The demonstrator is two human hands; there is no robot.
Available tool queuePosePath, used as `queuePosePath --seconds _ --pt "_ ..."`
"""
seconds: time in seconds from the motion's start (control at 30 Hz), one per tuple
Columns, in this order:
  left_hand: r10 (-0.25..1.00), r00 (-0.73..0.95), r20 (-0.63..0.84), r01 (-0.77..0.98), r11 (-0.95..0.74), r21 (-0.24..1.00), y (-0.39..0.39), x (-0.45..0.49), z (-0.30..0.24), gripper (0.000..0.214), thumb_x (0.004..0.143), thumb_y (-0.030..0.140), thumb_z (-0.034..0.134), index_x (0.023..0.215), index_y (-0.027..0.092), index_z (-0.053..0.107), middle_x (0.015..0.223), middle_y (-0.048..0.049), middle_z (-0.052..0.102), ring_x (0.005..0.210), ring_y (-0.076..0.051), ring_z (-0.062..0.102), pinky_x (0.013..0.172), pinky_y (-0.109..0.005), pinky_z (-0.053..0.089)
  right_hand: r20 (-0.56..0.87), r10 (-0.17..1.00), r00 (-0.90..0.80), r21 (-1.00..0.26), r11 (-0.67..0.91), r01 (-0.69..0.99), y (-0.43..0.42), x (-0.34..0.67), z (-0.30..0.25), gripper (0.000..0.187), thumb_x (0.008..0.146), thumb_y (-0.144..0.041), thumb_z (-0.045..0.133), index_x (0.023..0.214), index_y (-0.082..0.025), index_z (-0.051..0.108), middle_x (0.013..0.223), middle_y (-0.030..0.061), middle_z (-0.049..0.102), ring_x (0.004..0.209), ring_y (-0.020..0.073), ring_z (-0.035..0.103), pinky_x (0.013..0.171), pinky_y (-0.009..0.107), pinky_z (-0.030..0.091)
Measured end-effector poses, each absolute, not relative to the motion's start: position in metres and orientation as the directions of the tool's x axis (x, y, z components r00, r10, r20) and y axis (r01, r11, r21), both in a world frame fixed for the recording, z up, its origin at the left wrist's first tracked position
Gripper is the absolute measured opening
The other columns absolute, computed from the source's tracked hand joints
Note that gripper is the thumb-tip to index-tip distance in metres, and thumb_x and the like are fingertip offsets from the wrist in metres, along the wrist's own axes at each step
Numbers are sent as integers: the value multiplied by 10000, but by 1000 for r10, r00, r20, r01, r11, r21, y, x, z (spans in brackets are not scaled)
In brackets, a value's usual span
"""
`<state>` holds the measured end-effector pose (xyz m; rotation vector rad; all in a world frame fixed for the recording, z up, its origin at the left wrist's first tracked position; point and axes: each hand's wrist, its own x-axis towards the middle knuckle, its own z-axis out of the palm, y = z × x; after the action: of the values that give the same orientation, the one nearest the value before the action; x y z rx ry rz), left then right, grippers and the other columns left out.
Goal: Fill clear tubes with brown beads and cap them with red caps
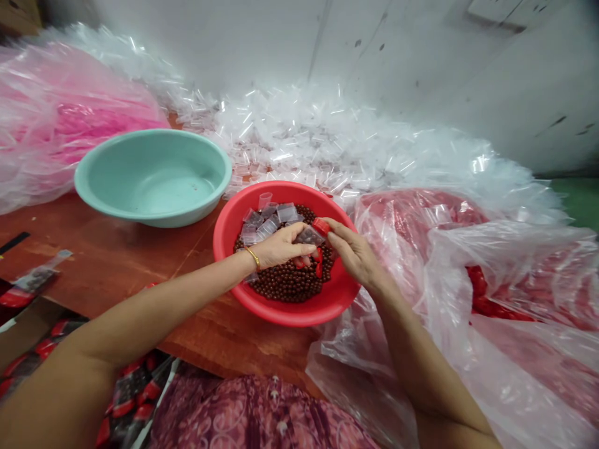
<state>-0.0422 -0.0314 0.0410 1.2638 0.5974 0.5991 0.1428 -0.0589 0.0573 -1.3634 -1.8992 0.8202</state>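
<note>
A red bowl (285, 312) on the wooden table holds small brown balls (285, 284) and several clear plastic tubes (271, 218). My left hand (281, 246), with a gold bangle at the wrist, is closed around a clear tube filled with brown balls (309, 236) over the bowl. My right hand (355, 252) pinches a red cap (321, 225) at the end of that tube. A few loose red caps (318, 265) lie on the balls under my hands.
An empty teal basin (154, 174) stands left of the bowl. A heap of clear tubes (327, 137) lies behind. A bag of pink pieces (56, 118) sits far left, a bag of red caps (491, 293) right. Filled tubes (28, 284) lie lower left.
</note>
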Motion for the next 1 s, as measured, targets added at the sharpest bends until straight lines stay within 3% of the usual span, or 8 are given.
queuePosePath --seconds 0.13,0.33,0.47,0.63,0.73,0.87,0.93,1.0 --pt "795 606 -14 11 9 1000 -34 -39 38 167 791 222 555 910 161 455 682 55 508 550 -67 491 554 -209 406 245 908 -341 -670 413 617 -62 141 56 422 919 -343 374 1282 -181 517 1142 80 633 1077 195 588 971 354 441" --pt "856 495 146 154 -252 955 -38 -39 37 171 727 243 593 844 155 504 747 29 515 709 -118 476 662 -250 394 278 868 -412 -389 494 778 -70 142 59 421 928 -295 357 1307 -169 491 1041 99 669 938 196 646 829 320 521" --pt "857 500 126 156 -232 960 -39 -37 38 125 700 212 572 758 165 473 671 50 477 640 -103 443 603 -231 360 312 798 -515 -288 596 749 -72 141 57 440 933 -262 326 1343 -132 420 922 95 682 804 183 655 724 301 540" --pt "872 475 116 81 -175 981 -38 -37 30 150 658 214 568 765 164 476 693 45 484 650 -99 451 623 -228 376 410 738 -536 -207 648 733 -74 130 46 482 927 -226 303 1397 -118 303 1035 131 659 906 197 639 789 323 529" --pt "872 482 87 110 -159 981 -39 -38 25 152 639 228 557 736 168 457 665 46 465 618 -97 431 600 -231 372 384 740 -552 -154 641 752 -76 126 40 501 911 -202 292 1399 -89 290 1001 140 662 849 205 642 722 320 531" --pt "868 494 43 235 -182 955 -37 -39 30 147 599 216 545 704 178 449 631 42 478 587 -103 437 549 -226 349 337 754 -564 -161 637 754 -78 133 44 487 880 -178 308 1340 -47 398 855 122 672 718 188 632 635 291 507" --pt "857 515 21 329 -220 918 -36 -38 37 139 594 222 545 697 180 461 621 35 500 577 -112 458 530 -227 336 322 774 -545 -232 622 748 -77 138 51 442 886 -213 332 1268 -68 500 796 96 672 667 171 624 620 273 489" --pt "832 554 10 428 -295 854 -36 -37 45 132 602 248 555 693 179 487 620 25 528 569 -123 476 521 -233 328 328 833 -445 -349 544 763 -75 140 56 391 912 -303 340 1076 -112 640 691 61 647 596 153 598 598 264 465"
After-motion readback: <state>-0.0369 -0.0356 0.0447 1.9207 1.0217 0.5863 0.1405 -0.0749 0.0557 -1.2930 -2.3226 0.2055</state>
